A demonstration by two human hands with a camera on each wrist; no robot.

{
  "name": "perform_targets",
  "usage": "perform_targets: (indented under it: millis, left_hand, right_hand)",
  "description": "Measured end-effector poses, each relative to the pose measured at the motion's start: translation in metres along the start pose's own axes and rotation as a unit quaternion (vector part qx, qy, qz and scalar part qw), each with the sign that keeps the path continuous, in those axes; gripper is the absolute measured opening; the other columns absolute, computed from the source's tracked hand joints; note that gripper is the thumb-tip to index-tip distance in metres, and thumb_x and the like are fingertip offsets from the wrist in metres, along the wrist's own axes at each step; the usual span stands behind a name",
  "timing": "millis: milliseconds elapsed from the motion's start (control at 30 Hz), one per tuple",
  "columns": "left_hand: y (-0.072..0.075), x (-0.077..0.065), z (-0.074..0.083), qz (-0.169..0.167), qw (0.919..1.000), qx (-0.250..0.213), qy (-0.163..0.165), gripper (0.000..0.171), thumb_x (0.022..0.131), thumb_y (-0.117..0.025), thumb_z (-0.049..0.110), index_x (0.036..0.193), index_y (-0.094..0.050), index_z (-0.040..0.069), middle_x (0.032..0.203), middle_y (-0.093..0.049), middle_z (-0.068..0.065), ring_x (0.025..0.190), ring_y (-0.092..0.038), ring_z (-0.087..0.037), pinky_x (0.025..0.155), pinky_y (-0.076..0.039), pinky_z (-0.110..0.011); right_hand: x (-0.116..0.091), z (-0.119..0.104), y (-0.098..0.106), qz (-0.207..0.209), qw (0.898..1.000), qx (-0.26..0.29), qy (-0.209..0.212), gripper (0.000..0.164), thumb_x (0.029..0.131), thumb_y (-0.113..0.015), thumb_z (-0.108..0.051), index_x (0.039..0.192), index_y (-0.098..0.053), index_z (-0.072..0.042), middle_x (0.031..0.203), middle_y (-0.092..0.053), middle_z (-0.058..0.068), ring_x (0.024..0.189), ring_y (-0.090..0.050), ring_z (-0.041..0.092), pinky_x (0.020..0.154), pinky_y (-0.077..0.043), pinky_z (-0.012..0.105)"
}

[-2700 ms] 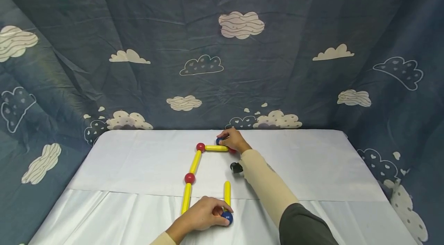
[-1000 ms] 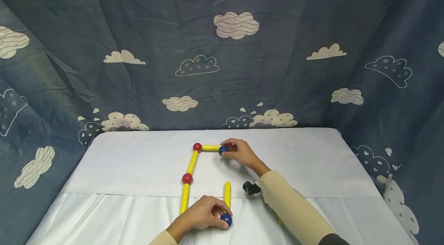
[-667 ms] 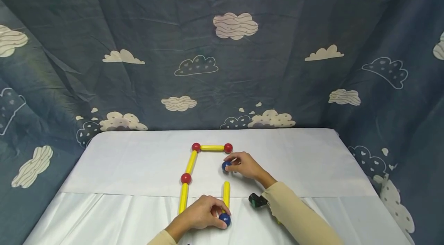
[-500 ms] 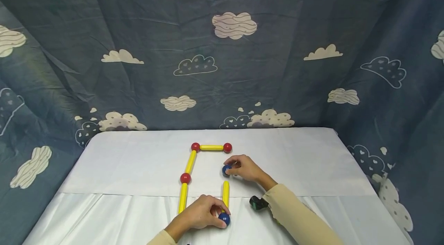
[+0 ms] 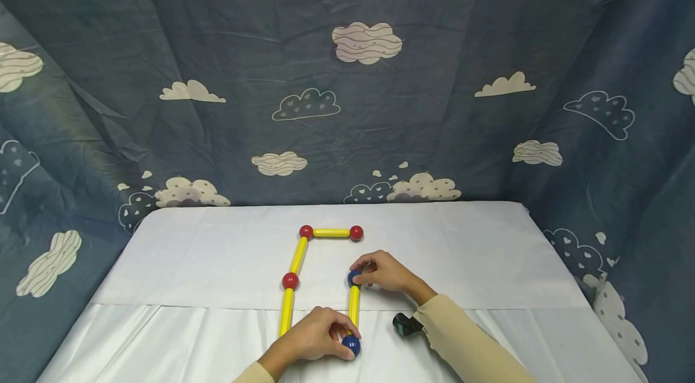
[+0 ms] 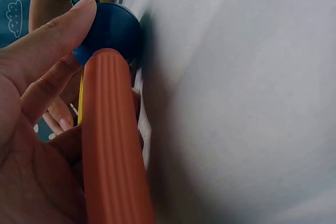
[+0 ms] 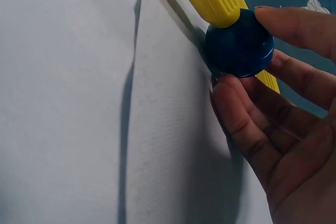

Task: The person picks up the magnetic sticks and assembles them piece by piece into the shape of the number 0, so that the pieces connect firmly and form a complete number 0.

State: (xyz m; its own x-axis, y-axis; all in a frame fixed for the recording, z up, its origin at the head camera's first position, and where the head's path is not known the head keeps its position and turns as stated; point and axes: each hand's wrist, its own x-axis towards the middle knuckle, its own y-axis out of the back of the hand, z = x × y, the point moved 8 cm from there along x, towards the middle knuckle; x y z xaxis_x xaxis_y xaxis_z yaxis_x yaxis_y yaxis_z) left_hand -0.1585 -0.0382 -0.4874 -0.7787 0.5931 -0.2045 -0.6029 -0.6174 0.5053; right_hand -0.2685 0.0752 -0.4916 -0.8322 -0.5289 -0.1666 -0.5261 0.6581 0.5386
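My left hand (image 5: 317,335) pinches a blue ball (image 5: 352,345) at the near end of an upright-running yellow rod (image 5: 354,304). In the left wrist view, a ribbed orange rod (image 6: 113,140) meets that ball and runs beneath the palm; the head view hides it. With thumb and fingertips, my right hand (image 5: 388,271) grips a second blue ball (image 7: 239,45) against the far end of the yellow rod. Left of this, yellow rods link red balls: a middle one (image 5: 290,280), a back-left one (image 5: 306,232) and a back-right one (image 5: 356,233).
A white cloth covers the table (image 5: 445,244), with a seam across it. A dark blue curtain (image 5: 412,129) printed with clouds hangs behind and at both sides. A small black wrist device (image 5: 406,324) sits by the right sleeve (image 5: 467,341).
My right hand has carried its blue ball from beside the back-right red ball toward me, onto the far end of the yellow rod. The left hand has kept its hold on its ball.
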Motion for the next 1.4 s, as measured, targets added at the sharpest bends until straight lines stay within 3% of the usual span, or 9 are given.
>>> perform_targets:
  millis: [267, 567, 700, 933, 1100, 1300, 1400]
  left_hand:
    - [-0.004, 0.0, -0.002, -0.001, 1.0, 0.003, 0.002, 0.02, 0.075, -0.083, 0.017, 0.093, -0.075, 0.02, 0.073, -0.056, 0.013, 0.062, -0.046, -0.001, 0.058, -0.038, -0.018]
    - [0.006, 0.002, -0.001, 0.001, 0.9997, 0.02, 0.011, 0.021, 0.075, -0.083, 0.019, 0.094, -0.074, 0.022, 0.075, -0.058, 0.012, 0.064, -0.047, -0.003, 0.06, -0.039, -0.018]
    - [0.01, 0.002, 0.0, 0.002, 0.9997, 0.023, 0.006, 0.022, 0.074, -0.084, 0.02, 0.094, -0.074, 0.022, 0.076, -0.058, 0.012, 0.065, -0.047, -0.003, 0.06, -0.039, -0.019]
    - [0.006, 0.0, -0.001, 0.001, 0.9998, 0.017, 0.008, 0.022, 0.073, -0.084, 0.019, 0.093, -0.074, 0.023, 0.075, -0.058, 0.012, 0.065, -0.046, -0.004, 0.059, -0.037, -0.019]
    - [0.003, 0.002, -0.002, -0.004, 0.9999, 0.015, 0.004, 0.022, 0.074, -0.083, 0.019, 0.094, -0.074, 0.023, 0.075, -0.058, 0.012, 0.064, -0.047, -0.003, 0.059, -0.038, -0.018]
    - [0.001, 0.002, -0.001, -0.008, 0.9998, 0.018, 0.008, 0.023, 0.074, -0.083, 0.019, 0.094, -0.074, 0.023, 0.075, -0.058, 0.012, 0.064, -0.046, -0.003, 0.059, -0.037, -0.018]
    - [0.001, 0.002, -0.001, -0.009, 0.9998, 0.014, 0.011, 0.023, 0.074, -0.083, 0.019, 0.094, -0.074, 0.023, 0.075, -0.058, 0.012, 0.064, -0.047, -0.004, 0.059, -0.038, -0.018]
  right_hand:
    - [-0.007, 0.002, 0.004, 0.002, 1.0, 0.01, -0.009, 0.028, 0.086, -0.073, -0.018, 0.111, -0.068, -0.004, 0.092, -0.062, 0.001, 0.068, -0.055, 0.014, 0.061, -0.051, 0.027]
    - [-0.029, 0.011, 0.056, 0.044, 0.998, -0.038, -0.019, 0.03, 0.083, -0.075, -0.014, 0.109, -0.068, -0.003, 0.088, -0.06, 0.001, 0.068, -0.051, 0.016, 0.057, -0.045, 0.025]
    - [-0.047, 0.02, 0.067, 0.027, 0.999, -0.043, -0.016, 0.029, 0.081, -0.077, -0.013, 0.106, -0.066, -0.002, 0.083, -0.058, 0.002, 0.068, -0.048, 0.016, 0.057, -0.042, 0.024]
    - [-0.086, 0.037, 0.07, 0.0, 0.999, -0.049, -0.019, 0.028, 0.077, -0.079, -0.008, 0.099, -0.064, -0.001, 0.073, -0.05, 0.002, 0.064, -0.044, 0.014, 0.054, -0.036, 0.022]
    - [-0.108, 0.046, 0.069, 0.014, 0.997, -0.052, -0.056, 0.029, 0.079, -0.079, -0.012, 0.099, -0.06, -0.001, 0.068, -0.049, 0.001, 0.053, -0.044, 0.013, 0.046, -0.035, 0.022]
    - [-0.121, 0.051, 0.058, 0.024, 0.994, -0.034, -0.103, 0.037, 0.079, -0.08, -0.023, 0.101, -0.057, -0.004, 0.063, -0.055, 0.003, 0.043, -0.05, 0.014, 0.041, -0.042, 0.025]
    - [-0.121, 0.049, 0.053, 0.029, 0.992, -0.043, -0.118, 0.036, 0.077, -0.081, -0.02, 0.098, -0.056, -0.006, 0.059, -0.056, 0.004, 0.041, -0.05, 0.013, 0.04, -0.042, 0.026]
